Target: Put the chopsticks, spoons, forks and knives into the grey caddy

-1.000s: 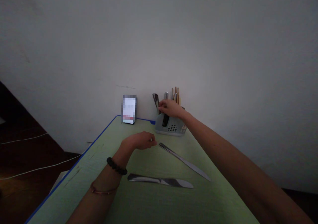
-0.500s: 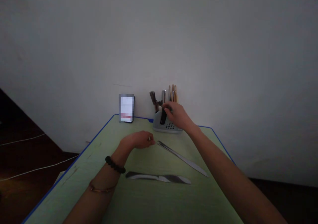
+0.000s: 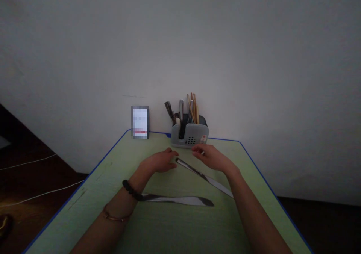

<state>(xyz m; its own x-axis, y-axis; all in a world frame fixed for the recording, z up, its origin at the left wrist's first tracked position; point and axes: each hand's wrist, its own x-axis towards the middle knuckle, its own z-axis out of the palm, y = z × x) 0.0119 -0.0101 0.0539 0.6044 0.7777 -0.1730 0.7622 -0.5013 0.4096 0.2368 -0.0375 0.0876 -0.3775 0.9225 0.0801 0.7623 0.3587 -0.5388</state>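
Note:
My left hand [image 3: 161, 161] is low over the table, fingers apart, with its fingertips close beside the handle end of a table knife [image 3: 197, 172]. That knife lies slantwise, its blade tip passing behind my right forearm. My right hand [image 3: 213, 157] hovers just in front of a grey cutlery holder [image 3: 194, 130]; its fingers are loosely curved, apart from the thumb, with nothing visible between them. A second knife [image 3: 177, 199] lies crosswise nearer to me, its handle end partly hidden by my left wrist. In the holder stand metal cutlery handles [image 3: 181, 109] and wooden chopsticks [image 3: 193, 107].
A phone [image 3: 140, 122] with a blurred screen leans against the wall [image 3: 180, 40] at the back left. The green table [image 3: 180, 231] has a blue edge. White cables [image 3: 42, 192] run at the lower left, beyond the table.
My right hand has come down and away from the cutlery holder, to just in front of it. My left hand's fingers have spread beside the knife handle. The view has shifted slightly.

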